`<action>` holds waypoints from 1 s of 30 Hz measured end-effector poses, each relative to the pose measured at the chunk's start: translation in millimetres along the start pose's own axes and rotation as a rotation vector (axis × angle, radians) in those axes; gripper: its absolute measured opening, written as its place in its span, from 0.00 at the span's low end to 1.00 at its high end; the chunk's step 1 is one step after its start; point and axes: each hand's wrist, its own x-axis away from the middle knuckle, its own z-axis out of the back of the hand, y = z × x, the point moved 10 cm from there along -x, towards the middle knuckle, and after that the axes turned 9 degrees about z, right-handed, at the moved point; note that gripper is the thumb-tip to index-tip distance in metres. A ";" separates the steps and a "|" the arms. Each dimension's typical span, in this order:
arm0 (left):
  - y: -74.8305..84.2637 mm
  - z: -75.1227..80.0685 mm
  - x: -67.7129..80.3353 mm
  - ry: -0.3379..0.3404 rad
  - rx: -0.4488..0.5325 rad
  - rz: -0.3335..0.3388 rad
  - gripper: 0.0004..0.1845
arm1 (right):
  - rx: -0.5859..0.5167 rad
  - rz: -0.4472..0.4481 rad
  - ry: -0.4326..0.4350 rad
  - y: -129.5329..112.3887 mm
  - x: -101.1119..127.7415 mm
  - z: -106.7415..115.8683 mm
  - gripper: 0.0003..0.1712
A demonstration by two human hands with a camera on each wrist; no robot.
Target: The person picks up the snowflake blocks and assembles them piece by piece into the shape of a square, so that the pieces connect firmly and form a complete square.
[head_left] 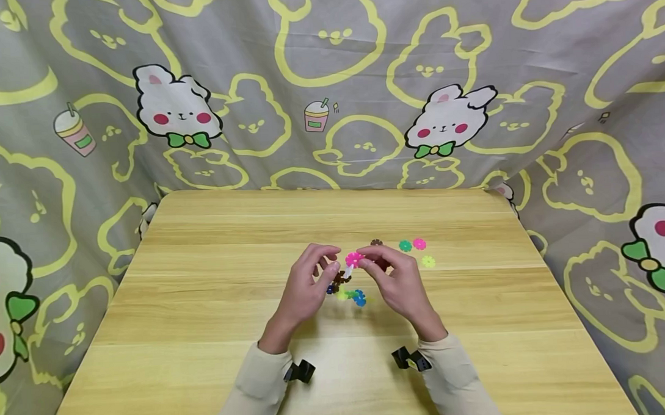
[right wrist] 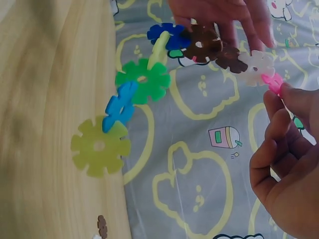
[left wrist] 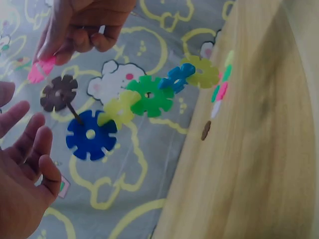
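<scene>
wooden table, bunny-print cloth draped behind.

R wrist cam | snowflake-disc chain held in air: olive > lt blue > green > yellow-green > dk blue > 2 brown > white > pink | L hand grips chain at brown discs, top | R hand fingertips pinch pink disc at chain end | 1 brown disc lies on desk | bunny-print cloth behind
</scene>
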 end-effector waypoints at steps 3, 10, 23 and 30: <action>8.7 -6.1 -1.0 -0.022 -0.035 -0.053 0.10 | 0.010 0.031 -0.006 -5.1 -2.3 -1.6 0.09; 9.9 -8.2 -0.5 -0.007 0.008 -0.095 0.07 | 0.030 0.047 -0.009 -14.6 -8.1 -2.3 0.09; -0.2 10.4 0.9 0.085 0.270 0.045 0.07 | 0.071 -0.084 0.015 15.7 3.4 33.1 0.08; 9.7 21.6 4.5 0.121 0.321 0.102 0.08 | 0.200 -0.274 0.030 85.9 25.8 66.0 0.11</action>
